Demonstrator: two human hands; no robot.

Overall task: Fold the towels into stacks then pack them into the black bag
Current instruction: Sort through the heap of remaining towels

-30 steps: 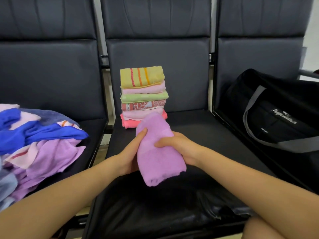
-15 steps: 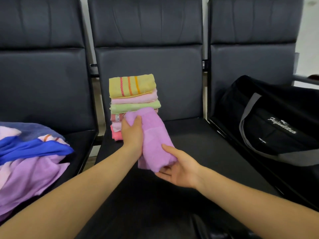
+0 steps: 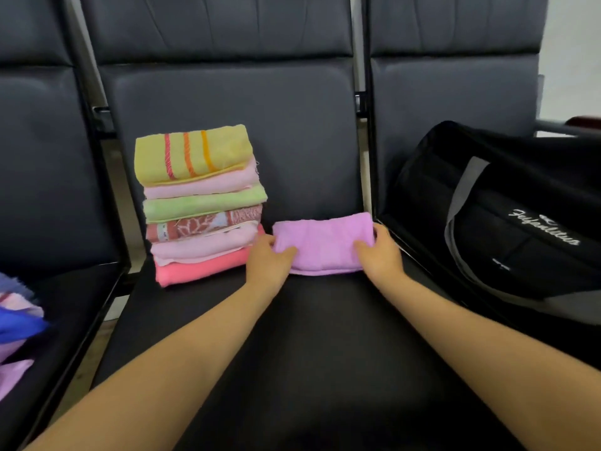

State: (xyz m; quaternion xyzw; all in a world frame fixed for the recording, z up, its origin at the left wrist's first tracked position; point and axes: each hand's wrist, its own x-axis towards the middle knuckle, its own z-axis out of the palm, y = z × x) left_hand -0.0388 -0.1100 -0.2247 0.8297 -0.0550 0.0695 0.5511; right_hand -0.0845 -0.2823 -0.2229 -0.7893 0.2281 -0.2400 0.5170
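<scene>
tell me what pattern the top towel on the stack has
The top towel is yellow with three stripes, red, orange and amber, seen in the head view.

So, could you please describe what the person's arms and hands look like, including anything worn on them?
Both arms are bare for as far as the frame shows: no sleeves, gloves, watch, bracelet or rings show. The left hand and right hand are bare too. The fingernails are too small to make out.

Your left hand (image 3: 266, 262) & right hand (image 3: 379, 255): both bare, no gloves, rings or watch. Forearms bare too, no sleeves in view.
</scene>
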